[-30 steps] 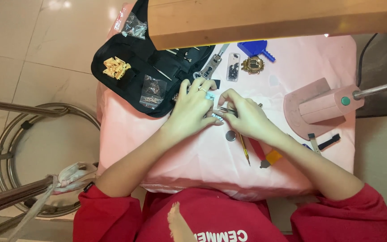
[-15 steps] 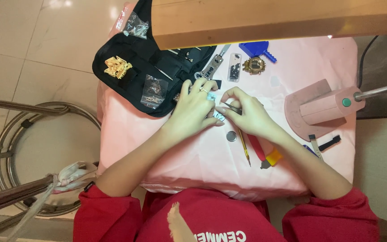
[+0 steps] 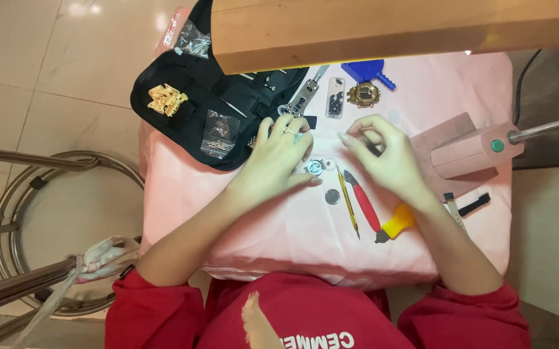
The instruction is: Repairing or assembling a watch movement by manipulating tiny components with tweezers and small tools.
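Left hand (image 3: 278,158): fingers flat, pressing small round watch case (image 3: 316,167) onto pink cloth (image 3: 279,226).
Right hand (image 3: 383,158): lifted, fingertips pinched; content too small to tell.
Nearby: round disc (image 3: 332,196), red-handled tool (image 3: 362,201).

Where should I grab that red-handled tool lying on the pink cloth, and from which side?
Probably take the red-handled tool by the middle of its red grip, coming straight down from above. It lies flat on the pink cloth, tip pointing away from you, with the thin yellow-shafted tool close along its left and the yellow piece near its near end, so pinch it carefully, since the left side looks tight.
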